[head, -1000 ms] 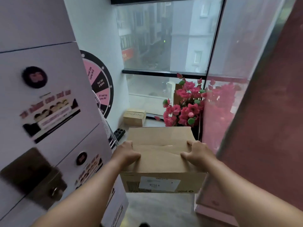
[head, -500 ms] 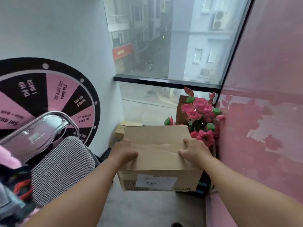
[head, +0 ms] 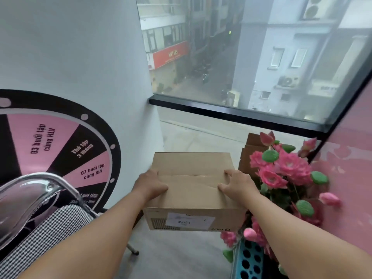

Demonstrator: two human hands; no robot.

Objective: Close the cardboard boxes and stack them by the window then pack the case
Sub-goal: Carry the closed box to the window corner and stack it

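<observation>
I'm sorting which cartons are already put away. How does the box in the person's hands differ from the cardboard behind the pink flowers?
The carried cardboard box is held by the left hand and right hand; the cardboard behind the flowers is touched by neither. The carried box shows fully, flaps folded shut, with a white label; the other is largely hidden by the pink flowers, so its state is unclear. Both are plain brown cardboard near the window.

A gym or fitness studio: a prize wheel (head: 60, 150) offers trainer sessions beside pink walls (head: 346, 178).
</observation>
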